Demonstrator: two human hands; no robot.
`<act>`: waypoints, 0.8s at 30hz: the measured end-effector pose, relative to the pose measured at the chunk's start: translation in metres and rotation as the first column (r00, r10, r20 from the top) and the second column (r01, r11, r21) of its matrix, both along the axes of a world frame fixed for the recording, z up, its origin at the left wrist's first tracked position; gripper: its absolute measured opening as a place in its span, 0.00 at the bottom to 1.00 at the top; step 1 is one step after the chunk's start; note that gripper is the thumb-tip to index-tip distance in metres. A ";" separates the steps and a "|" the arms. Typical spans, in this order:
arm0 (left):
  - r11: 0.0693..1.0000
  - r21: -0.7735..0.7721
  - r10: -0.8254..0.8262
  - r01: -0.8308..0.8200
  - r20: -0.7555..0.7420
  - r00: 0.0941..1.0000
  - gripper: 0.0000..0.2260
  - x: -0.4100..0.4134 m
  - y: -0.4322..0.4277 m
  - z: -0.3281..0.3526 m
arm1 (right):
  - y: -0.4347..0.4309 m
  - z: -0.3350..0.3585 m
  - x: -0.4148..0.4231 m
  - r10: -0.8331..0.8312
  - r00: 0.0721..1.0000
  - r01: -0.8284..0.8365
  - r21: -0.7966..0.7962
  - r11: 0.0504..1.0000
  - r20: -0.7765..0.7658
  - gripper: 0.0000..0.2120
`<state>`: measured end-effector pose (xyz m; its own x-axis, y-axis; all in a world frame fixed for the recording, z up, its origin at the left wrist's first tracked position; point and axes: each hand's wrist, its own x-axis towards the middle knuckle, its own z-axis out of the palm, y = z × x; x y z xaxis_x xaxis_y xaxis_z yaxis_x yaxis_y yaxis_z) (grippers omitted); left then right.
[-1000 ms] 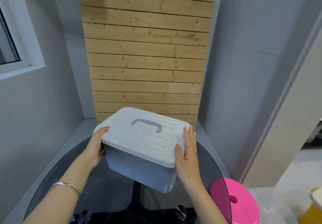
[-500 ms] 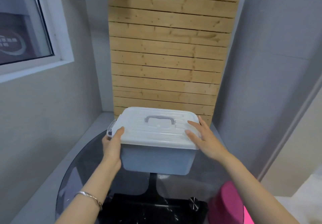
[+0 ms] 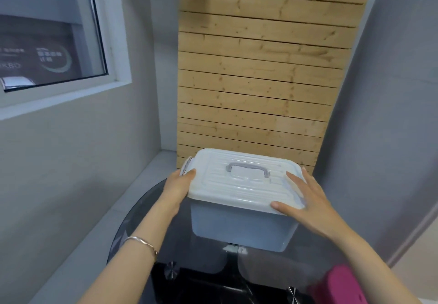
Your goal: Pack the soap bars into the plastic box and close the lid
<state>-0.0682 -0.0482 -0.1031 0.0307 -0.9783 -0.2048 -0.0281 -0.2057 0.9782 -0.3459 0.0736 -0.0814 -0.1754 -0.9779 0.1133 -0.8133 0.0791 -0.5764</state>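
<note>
- The plastic box [image 3: 239, 225], pale blue-grey, stands on the round dark glass bench [image 3: 147, 220], toward its far side. No soap bars show anywhere, and the box walls hide what is inside.
- Its white lid [image 3: 241, 185] lies on top, with the grey handle [image 3: 247, 168] flat across the middle. From here I cannot tell whether the rim is seated all round.
- A side latch [image 3: 186, 165] sticks out at the lid's left end. It looks unfastened, though that is a judgement.
- The step in hand appears to be closing the lid. To do it well, press straight down at both ends at once so the lid does not rock. Then run along the near rim and snap the latches home.
- The left grip [image 3: 177, 185] clasps the lid's left end, with the thumb hooked over the top edge. Its fingers are hidden behind the box end.
- The right grip [image 3: 305, 199] lies flat on the lid's near right corner, with fingers straight and spread. It presses down and holds nothing.
- Both forearms reach forward and converge on the box. A thin bracelet [image 3: 142, 242] sits on the left wrist.
- A wooden slat panel [image 3: 260, 78] stands behind the box, a window [image 3: 47, 43] is at the left, and a pink stool [image 3: 341, 284] is at the lower right.
</note>
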 end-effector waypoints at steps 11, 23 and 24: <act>0.971 -0.172 -0.077 0.163 0.420 0.904 0.17 0.004 0.000 0.004 | 0.004 0.003 0.006 0.006 1.000 -0.006 -0.023 1.000 0.012 0.50; 0.784 -0.429 0.114 0.449 0.810 0.576 0.25 -0.027 0.019 0.027 | 0.001 0.004 0.002 0.013 0.998 -0.011 -0.029 1.000 0.054 0.50; 0.765 -0.400 0.105 0.504 0.850 0.516 0.26 -0.032 0.022 0.026 | 0.002 0.005 0.003 0.005 0.999 -0.004 -0.022 1.000 0.048 0.49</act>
<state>-0.1006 -0.0265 -0.0772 -0.3354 -0.8756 0.3477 -0.7954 0.4610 0.3935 -0.3428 0.0754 -0.0764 -0.1765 -0.9761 0.1267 -0.7849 0.0619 -0.6165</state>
